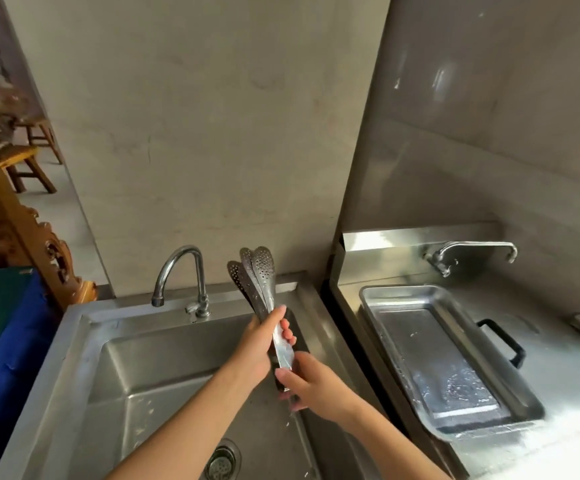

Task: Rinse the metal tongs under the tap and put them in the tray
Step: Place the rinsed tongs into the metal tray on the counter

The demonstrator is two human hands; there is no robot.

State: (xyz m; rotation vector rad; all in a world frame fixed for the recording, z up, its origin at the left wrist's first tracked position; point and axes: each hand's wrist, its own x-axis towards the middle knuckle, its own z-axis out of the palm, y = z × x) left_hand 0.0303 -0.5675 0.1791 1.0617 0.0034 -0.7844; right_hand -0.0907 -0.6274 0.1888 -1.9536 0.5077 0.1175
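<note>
Both hands wrapped around the metal tongs (264, 292) above the right rear corner of the sink (115, 368). Left hand (259, 344) closed on the middle of the handles, right hand (311, 388) closed on the hinge end. Perforated heads pointing up toward the wall, just right of the tap (181, 275), apart from its spout. Tray (454, 355) lying wet on the surface at the right, well apart from the tongs.

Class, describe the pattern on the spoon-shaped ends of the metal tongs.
In the head view, the silver ends of the tongs are perforated with many small round holes.
</note>
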